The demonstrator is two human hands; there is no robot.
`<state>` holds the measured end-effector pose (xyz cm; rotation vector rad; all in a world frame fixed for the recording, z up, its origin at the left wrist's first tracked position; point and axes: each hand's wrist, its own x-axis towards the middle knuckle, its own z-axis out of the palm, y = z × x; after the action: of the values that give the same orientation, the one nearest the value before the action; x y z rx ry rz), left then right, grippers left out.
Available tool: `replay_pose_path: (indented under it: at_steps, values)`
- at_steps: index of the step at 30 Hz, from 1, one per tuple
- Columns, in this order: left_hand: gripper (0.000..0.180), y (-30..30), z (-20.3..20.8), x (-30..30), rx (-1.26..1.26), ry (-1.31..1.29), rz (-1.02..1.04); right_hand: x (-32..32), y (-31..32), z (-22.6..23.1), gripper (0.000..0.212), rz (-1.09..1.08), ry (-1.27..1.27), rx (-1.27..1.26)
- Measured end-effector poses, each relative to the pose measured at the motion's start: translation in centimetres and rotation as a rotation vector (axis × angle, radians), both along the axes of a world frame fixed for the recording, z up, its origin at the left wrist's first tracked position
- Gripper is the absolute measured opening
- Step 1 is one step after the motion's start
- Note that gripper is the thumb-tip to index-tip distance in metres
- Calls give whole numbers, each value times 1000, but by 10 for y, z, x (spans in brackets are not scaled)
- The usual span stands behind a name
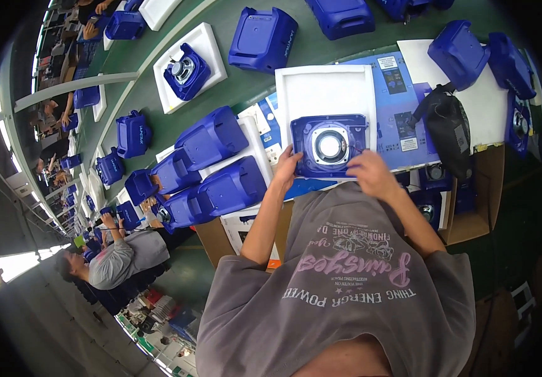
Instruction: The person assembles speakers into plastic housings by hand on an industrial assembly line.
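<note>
A blue speaker panel (pixel 300 125) lies in front of me on the lower half of a white foam tray (pixel 324 81). Set in its middle is a round speaker driver (pixel 330 147) with a pale centre and a light square frame. My left hand (pixel 288 164) grips the panel's left edge, thumb on top. Over the lower right corner, my right hand (pixel 371 174) is closed in a pinch. A thin dark wire (pixel 354 149) runs from the driver's right side to these fingertips; its end is hidden.
Blue plastic housings (pixel 263 39) stand along the green bench, several more (pixel 211 135) at left. Another foam tray (pixel 214 47) holds a panel with its driver. A black bag (pixel 447 129) lies right, above an open carton (pixel 481 207). Co-workers, one in grey (pixel 126 261), are at left.
</note>
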<state>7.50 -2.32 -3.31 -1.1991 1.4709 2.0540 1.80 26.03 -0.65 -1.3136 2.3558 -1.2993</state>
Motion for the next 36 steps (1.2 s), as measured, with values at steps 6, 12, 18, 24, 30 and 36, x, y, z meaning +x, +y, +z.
replay_pose_path:
  at_steps: [6,12,18,24,30,36]
  values:
    - [55,10,-20,18,-270,175,-98,-165,93,11,35,-962,206,189]
    - [54,11,-49,47,-951,255,-348,-264,160,8,53,-1202,96,877]
    - [40,13,9,7,-799,-63,-539,-286,227,-9,53,-1072,123,948]
    - [31,9,33,-6,-1055,312,-283,-263,203,42,50,-1141,341,559]
    - [40,54,79,-40,-271,570,-152,-120,46,140,31,-976,487,-13]
    - [56,67,53,-33,-131,535,198,-8,-71,147,34,-511,6,-33]
